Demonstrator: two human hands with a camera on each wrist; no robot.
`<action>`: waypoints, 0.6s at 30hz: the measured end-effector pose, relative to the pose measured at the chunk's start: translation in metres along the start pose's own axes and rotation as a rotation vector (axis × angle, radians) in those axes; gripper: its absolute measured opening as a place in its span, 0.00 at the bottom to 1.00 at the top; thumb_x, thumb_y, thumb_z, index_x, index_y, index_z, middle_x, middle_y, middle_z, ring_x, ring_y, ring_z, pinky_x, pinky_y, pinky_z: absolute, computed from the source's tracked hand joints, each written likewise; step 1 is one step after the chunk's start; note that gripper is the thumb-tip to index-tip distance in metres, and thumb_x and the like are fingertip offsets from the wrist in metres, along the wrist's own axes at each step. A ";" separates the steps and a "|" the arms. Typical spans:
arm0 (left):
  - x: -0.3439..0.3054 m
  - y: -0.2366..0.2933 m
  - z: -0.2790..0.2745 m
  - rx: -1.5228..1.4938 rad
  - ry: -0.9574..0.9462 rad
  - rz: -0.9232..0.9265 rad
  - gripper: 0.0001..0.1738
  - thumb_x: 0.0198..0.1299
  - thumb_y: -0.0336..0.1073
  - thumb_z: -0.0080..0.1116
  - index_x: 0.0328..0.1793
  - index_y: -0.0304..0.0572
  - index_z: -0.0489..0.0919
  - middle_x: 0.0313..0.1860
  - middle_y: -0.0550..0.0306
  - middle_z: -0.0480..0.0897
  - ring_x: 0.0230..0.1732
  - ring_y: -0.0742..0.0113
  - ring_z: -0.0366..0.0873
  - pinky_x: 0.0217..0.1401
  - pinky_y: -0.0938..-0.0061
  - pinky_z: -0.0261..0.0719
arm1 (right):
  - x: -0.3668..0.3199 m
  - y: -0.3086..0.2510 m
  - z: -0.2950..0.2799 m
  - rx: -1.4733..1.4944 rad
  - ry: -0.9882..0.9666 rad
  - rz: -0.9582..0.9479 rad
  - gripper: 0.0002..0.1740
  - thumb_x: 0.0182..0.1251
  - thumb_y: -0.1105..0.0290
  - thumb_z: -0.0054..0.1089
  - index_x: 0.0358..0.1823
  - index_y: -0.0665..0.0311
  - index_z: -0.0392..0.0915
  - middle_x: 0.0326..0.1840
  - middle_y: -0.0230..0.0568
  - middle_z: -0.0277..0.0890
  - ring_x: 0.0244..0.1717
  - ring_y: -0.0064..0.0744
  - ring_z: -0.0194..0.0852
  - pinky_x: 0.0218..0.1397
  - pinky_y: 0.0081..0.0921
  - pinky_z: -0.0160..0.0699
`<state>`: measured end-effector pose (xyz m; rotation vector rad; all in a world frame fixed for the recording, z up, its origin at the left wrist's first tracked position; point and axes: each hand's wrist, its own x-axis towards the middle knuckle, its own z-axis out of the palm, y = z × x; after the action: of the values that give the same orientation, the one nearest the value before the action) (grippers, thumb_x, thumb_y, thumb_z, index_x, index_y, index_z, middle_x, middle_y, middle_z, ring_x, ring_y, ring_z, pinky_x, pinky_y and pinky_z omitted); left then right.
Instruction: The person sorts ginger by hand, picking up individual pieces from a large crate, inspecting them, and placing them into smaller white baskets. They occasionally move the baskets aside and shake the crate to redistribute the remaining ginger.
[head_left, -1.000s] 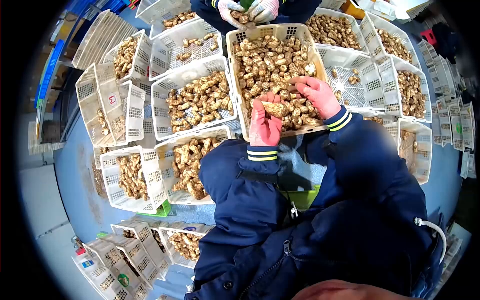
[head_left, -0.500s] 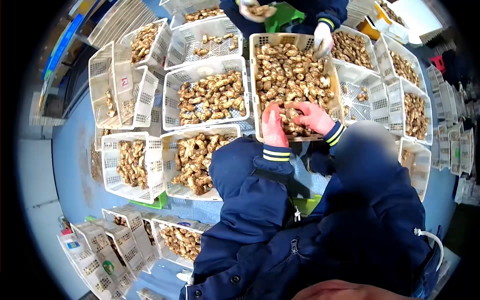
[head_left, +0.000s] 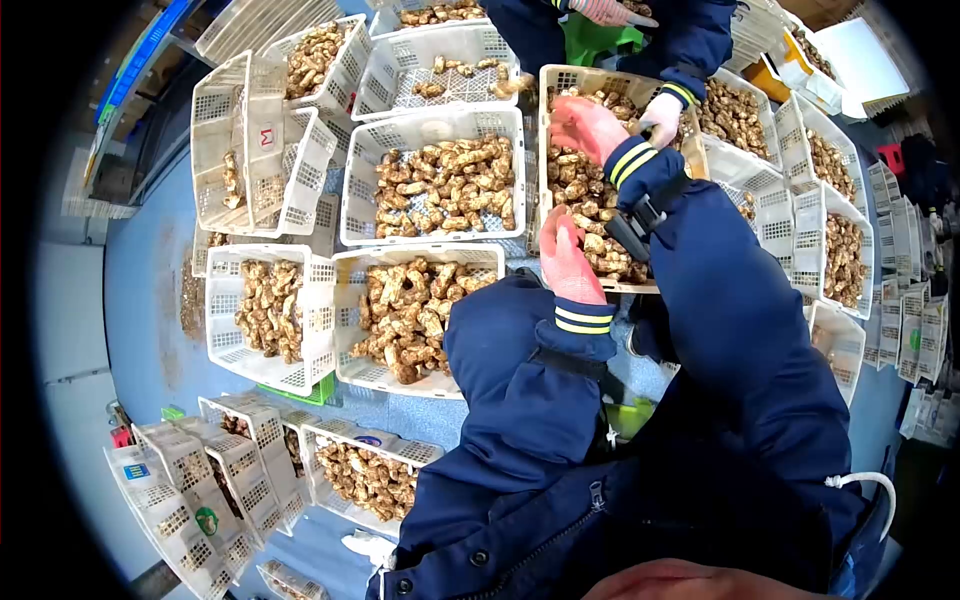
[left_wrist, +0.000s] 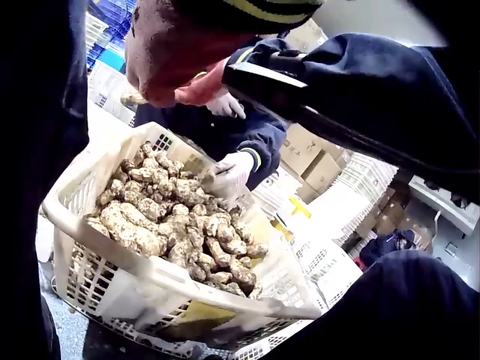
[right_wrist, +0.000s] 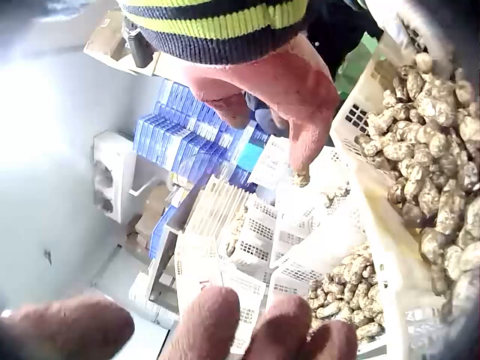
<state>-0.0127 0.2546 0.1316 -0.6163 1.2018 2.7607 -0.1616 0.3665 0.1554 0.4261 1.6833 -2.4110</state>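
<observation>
Knobbly brown-and-tan root-like pieces (head_left: 580, 185) fill the large cream basket (head_left: 650, 285). My right hand (head_left: 590, 128) reaches leftward over it, fingers extended and holding nothing. Just beyond its fingertips, one pale piece (head_left: 512, 86) shows apart from the hand at the right rim of an upper crate (head_left: 440, 110); whether it touches the rim is unclear. In the right wrist view a piece (right_wrist: 301, 180) shows by a fingertip of my right hand (right_wrist: 281, 90). My left hand (head_left: 568, 262) is raised at the basket's near left corner, fingers loosely extended and empty.
Opposite, another person's gloved hand (head_left: 660, 118) is at the basket's right side; their other hand (head_left: 605, 12) holds a piece. White crates of pieces stand left (head_left: 345, 185), near left (head_left: 425, 388) and right (head_left: 870, 300). A green stool (head_left: 590, 40) is behind the basket.
My right hand has moved from the pieces near my left hand up and left across the basket, and opened. A piece now shows beyond it. The head view has shifted.
</observation>
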 end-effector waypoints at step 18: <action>-0.004 -0.008 0.000 -0.058 -0.142 -0.112 0.16 0.61 0.41 0.50 0.52 0.42 0.71 0.47 0.60 0.73 0.46 0.71 0.70 0.49 0.76 0.70 | -0.060 0.020 -0.107 -0.271 -0.126 0.188 0.15 0.63 0.66 0.47 0.48 0.66 0.71 0.36 0.35 0.75 0.31 0.25 0.74 0.32 0.19 0.75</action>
<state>-0.0076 0.2603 0.1274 -0.4676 1.0286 2.7023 -0.0845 0.4582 0.1227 0.3645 1.7923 -1.9996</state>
